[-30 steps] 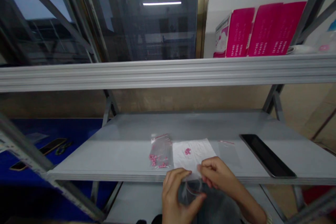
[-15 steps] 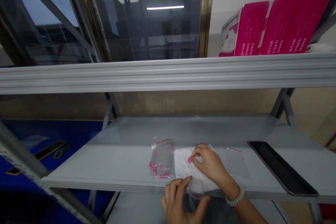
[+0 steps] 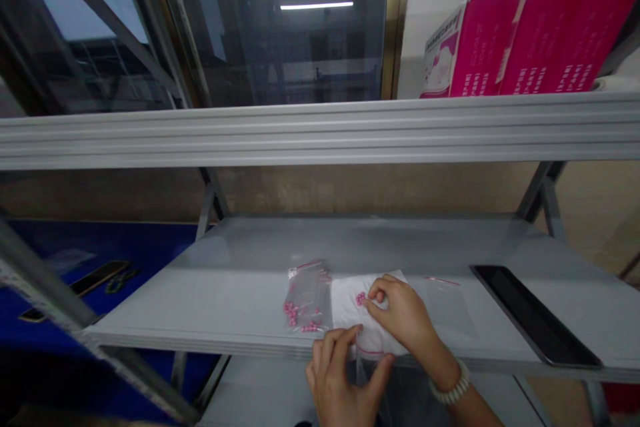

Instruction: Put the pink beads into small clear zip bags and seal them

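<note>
A small cluster of pink beads [image 3: 361, 298] lies on a white tissue [image 3: 345, 310]. My right hand [image 3: 400, 313], a pale beaded bracelet on its wrist, is over the tissue with thumb and forefinger curled close beside the beads. Whether a bead is between those fingertips cannot be made out. At the shelf's front edge, my left hand [image 3: 340, 380] holds a clear zip bag [image 3: 373, 352] by its red-lined mouth, between thumb and fingers. Left of the tissue are clear zip bags with pink beads [image 3: 307, 300] inside.
Another clear zip bag [image 3: 447, 307] lies flat right of the tissue. Beyond it is a dark tablet-like slab [image 3: 535, 313] on the grey shelf [image 3: 240, 280]. Overhead runs an upper shelf beam [image 3: 300, 137] carrying pink boxes [image 3: 530, 40]. A blue surface [image 3: 150, 247] stands at left.
The view has tipped slightly, so everything sits a little higher. My right fingertips have drawn slightly away from the bead cluster; my left hand keeps its hold on the bag.
</note>
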`<state>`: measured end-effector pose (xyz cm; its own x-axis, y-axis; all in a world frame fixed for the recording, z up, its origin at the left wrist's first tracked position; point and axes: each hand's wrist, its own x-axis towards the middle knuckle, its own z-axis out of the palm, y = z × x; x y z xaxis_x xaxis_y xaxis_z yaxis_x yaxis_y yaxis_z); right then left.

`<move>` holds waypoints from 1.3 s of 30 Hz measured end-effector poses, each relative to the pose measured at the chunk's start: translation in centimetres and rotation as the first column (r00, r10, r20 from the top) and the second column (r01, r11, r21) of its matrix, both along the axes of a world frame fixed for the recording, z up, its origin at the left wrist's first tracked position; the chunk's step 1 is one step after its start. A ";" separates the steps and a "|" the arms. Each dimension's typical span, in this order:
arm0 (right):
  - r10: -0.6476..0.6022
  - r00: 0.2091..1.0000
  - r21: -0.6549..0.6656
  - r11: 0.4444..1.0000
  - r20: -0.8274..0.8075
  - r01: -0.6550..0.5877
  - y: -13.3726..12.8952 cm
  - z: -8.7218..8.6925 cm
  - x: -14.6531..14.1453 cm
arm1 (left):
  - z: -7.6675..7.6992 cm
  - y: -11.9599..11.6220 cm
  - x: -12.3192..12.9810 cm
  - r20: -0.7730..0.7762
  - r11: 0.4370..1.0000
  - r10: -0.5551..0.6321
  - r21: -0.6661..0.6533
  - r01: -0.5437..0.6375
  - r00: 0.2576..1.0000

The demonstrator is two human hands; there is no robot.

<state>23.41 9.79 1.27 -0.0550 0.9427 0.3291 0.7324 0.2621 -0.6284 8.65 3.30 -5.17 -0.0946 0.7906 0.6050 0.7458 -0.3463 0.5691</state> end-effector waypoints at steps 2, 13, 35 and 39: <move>-0.008 1.000 -0.002 1.000 0.012 0.008 0.3 -0.2 -0.2 | 0.0 0.0 -0.1 -0.006 1.000 0.007 0.008 -0.007 1.000; 0.236 0.969 -0.020 0.971 -0.068 -0.238 -1.2 2.1 1.0 | 0.5 0.2 -0.5 0.001 0.999 -0.042 0.000 0.042 0.999; 0.219 0.975 -0.025 0.975 -0.041 -0.220 -1.2 2.5 0.9 | 0.6 0.1 0.7 0.104 0.999 0.008 -0.052 -0.002 0.995; 0.061 0.998 -0.004 0.998 0.013 -0.061 0.5 0.6 0.0 | 0.4 0.2 0.7 0.118 1.000 0.021 -0.023 -0.018 0.993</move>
